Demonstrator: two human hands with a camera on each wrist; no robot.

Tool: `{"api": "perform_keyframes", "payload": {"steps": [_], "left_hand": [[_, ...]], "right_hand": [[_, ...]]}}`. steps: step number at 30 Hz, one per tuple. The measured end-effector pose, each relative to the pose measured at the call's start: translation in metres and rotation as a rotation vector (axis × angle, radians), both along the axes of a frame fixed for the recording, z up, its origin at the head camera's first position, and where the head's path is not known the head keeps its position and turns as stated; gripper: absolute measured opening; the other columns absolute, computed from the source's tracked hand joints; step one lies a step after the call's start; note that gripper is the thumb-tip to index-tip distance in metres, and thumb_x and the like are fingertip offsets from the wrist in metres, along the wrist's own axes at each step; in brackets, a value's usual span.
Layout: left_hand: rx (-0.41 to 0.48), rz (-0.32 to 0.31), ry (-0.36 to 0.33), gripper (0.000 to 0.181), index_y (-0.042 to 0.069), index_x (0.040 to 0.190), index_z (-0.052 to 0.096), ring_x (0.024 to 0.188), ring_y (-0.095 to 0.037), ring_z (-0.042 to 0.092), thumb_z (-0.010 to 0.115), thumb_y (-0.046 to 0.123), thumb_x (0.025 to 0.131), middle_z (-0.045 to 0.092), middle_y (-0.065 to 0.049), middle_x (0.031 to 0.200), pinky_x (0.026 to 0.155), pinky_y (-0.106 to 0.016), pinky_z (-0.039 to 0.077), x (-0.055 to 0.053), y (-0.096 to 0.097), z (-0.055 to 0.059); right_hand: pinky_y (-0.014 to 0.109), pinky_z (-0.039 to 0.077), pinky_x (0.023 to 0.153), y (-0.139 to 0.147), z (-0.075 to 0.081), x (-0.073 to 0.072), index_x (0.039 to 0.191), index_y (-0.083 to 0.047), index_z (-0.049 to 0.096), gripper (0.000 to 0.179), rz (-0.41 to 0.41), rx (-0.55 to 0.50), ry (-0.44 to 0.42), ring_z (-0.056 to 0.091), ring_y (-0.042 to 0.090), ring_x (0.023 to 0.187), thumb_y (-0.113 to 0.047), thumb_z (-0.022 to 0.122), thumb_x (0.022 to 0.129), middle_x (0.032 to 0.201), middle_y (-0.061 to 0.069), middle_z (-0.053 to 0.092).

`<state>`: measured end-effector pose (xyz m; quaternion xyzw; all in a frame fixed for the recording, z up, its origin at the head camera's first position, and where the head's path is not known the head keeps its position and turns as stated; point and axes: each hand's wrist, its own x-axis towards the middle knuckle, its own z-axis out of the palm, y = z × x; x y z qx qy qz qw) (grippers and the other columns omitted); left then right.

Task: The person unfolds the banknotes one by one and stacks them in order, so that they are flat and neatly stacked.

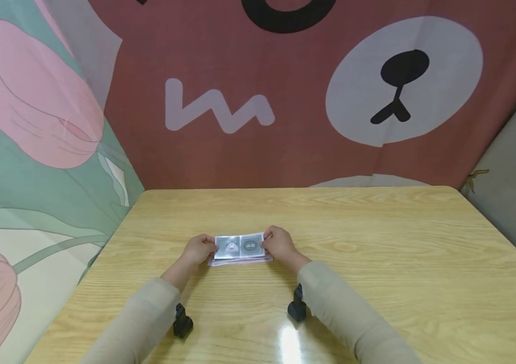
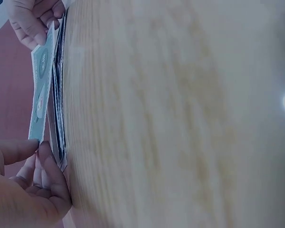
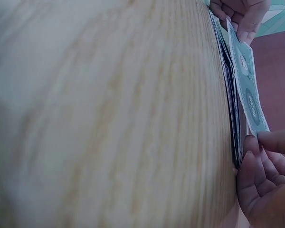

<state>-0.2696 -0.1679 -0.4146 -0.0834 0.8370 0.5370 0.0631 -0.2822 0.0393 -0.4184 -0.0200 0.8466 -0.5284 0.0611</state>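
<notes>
A grey-green paper sheet with a white border is held by both hands at its short ends. A crease runs down its middle, with a small white figure on one half and an oval with characters on the other. My left hand pinches the left end between thumb and fingers. At the right end, my right hand pinches it likewise. Just under the sheet lies a stack of thin flat papers, with pinkish edges showing in the head view. The sheet is lifted slightly off this stack in both wrist views.
The light wood-grain table spreads around the hands. Behind it hangs a red cloth with a cartoon face, and a flowered cloth is at the left. A black device is strapped at each wrist. A grey wall borders the right.
</notes>
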Motion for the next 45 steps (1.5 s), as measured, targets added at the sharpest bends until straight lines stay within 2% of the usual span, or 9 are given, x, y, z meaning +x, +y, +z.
{"api": "perform_keyframes", "payload": {"steps": [8,16,28,33,39,41,45], "left_hand": [[-0.045,0.0,-0.029,0.012,-0.008,0.09,0.051,0.061,-0.013,0.046,0.052,-0.004,0.079,0.05,-0.008,0.073,0.051,-0.02,0.039,-0.001,0.002,0.001],[-0.109,-0.024,-0.05,0.011,-0.007,0.089,0.051,0.063,-0.015,0.046,0.053,-0.003,0.078,0.05,-0.009,0.075,0.051,-0.02,0.038,-0.003,0.003,0.0],[-0.101,-0.016,-0.069,0.014,-0.006,0.092,0.05,0.065,-0.016,0.046,0.054,-0.001,0.079,0.05,-0.011,0.079,0.052,-0.02,0.038,-0.006,0.004,-0.001],[-0.117,-0.012,-0.066,0.014,-0.005,0.092,0.051,0.066,-0.017,0.046,0.054,0.002,0.079,0.05,-0.011,0.081,0.053,-0.021,0.038,-0.006,0.002,0.0],[-0.132,0.002,-0.063,0.016,-0.004,0.092,0.052,0.068,-0.017,0.047,0.053,0.007,0.082,0.051,-0.01,0.081,0.055,-0.022,0.04,-0.006,-0.004,0.002],[-0.129,0.007,-0.054,0.017,-0.005,0.093,0.052,0.068,-0.017,0.048,0.052,0.009,0.083,0.052,-0.01,0.08,0.056,-0.023,0.042,-0.005,-0.007,0.002],[-0.104,-0.016,-0.012,0.021,-0.007,0.097,0.052,0.068,-0.018,0.049,0.047,0.01,0.085,0.052,-0.012,0.079,0.059,-0.026,0.044,-0.004,-0.015,0.005]], "right_hand": [[0.021,0.042,0.045,0.002,0.0,0.001,0.076,0.001,0.049,0.006,0.03,0.014,0.008,0.051,0.015,0.053,0.005,0.053,0.076,0.063,0.008,0.051],[0.021,0.042,0.045,0.005,-0.003,0.0,0.077,0.003,0.05,0.008,0.022,0.048,0.018,0.05,0.014,0.053,0.006,0.056,0.073,0.063,0.007,0.051],[0.021,0.042,0.047,0.007,-0.001,0.0,0.077,0.001,0.051,0.009,-0.003,0.107,0.013,0.049,0.014,0.055,0.003,0.058,0.072,0.066,0.007,0.052],[0.022,0.039,0.045,0.011,-0.002,0.001,0.081,0.001,0.052,0.007,-0.009,0.07,0.004,0.046,0.014,0.054,0.002,0.054,0.074,0.066,0.007,0.05],[0.023,0.041,0.045,0.019,-0.002,0.004,0.082,0.001,0.053,0.004,-0.01,0.023,0.021,0.048,0.016,0.055,-0.002,0.054,0.078,0.066,0.007,0.052],[0.024,0.042,0.045,0.023,0.0,0.005,0.081,0.001,0.053,0.004,-0.013,0.021,0.026,0.05,0.018,0.055,-0.003,0.054,0.079,0.067,0.007,0.053],[0.026,0.043,0.051,0.036,0.004,0.005,0.084,-0.002,0.057,0.008,-0.015,0.091,0.056,0.051,0.017,0.06,-0.008,0.053,0.082,0.072,0.005,0.054]]}}
